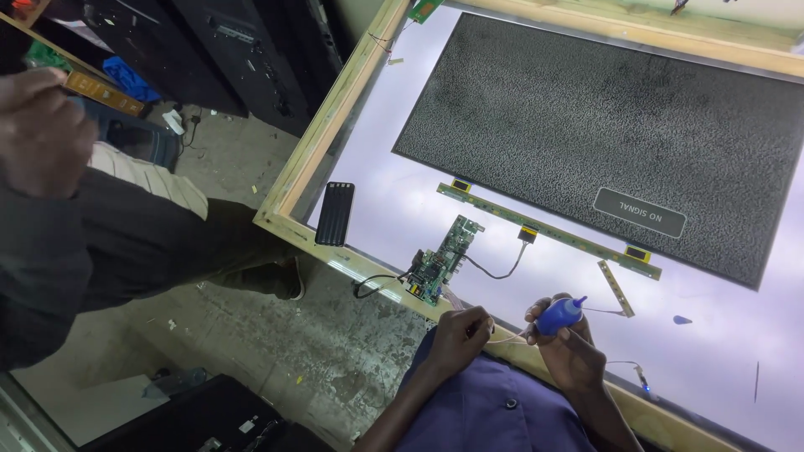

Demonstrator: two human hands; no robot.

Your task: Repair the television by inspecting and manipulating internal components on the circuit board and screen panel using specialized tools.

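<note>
Nearest to me, my right hand (569, 347) is wrapped tight around a small blue squeeze bottle (559, 315), a rounded plastic body tapering to a short blue nozzle that points up and to the right, away from my wrist. The bottle sits just above the wooden frame edge (335, 105) of the lit work table (394, 197), at its near side. My left hand (459, 335) is beside it, fingers pinched together on a thin pale wire (507, 339) that runs across toward the bottle hand; I can see the pinch but not how firmly it grips. Both forearms come out of a dark blue sleeve at the bottom. Just beyond my left hand lies a green circuit board (442, 259) on the glowing surface, with a dark cable looping from it to a long narrow strip board (548, 230). To the left of the board a black ribbed block (335, 213) rests on the table's rim. Farther off, the large display panel (611, 125) lies flat, showing grey static. At far left another person's hand (38, 134) and dark sleeve enter the view, well apart from mine.
</note>
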